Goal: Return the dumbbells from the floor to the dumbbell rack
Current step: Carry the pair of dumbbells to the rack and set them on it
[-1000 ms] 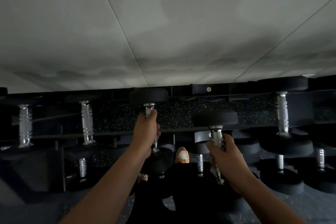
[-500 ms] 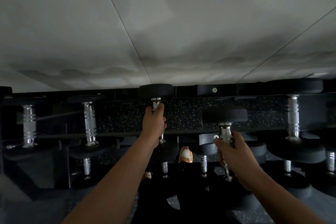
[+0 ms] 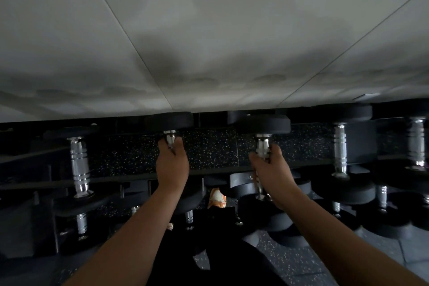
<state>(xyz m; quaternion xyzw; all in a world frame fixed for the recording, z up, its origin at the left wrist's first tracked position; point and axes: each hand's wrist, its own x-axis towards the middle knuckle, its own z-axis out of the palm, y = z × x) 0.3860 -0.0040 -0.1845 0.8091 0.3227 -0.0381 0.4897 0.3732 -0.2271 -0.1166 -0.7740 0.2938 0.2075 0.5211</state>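
My left hand (image 3: pixel 172 165) is wrapped around the chrome handle of a black dumbbell (image 3: pixel 169 121), whose far head lies on the top rail of the dark dumbbell rack (image 3: pixel 34 183). My right hand (image 3: pixel 271 169) grips the handle of a second black dumbbell (image 3: pixel 263 124), its far head level with the same top rail and its near head below my wrist. Both dumbbells point away from me, side by side at the middle of the rack. My palms hide most of each handle.
Other dumbbells (image 3: pixel 79 162) fill the top row left and right (image 3: pixel 340 151), with more on the lower rows (image 3: pixel 380 197). A pale wall (image 3: pixel 209 30) rises right behind the rack. An orange shoe (image 3: pixel 217 197) and speckled rubber floor (image 3: pixel 290 255) show below.
Both hands have pushed their dumbbells forward and up toward the top rail. The right dumbbell rose most and now sits level with the left one.
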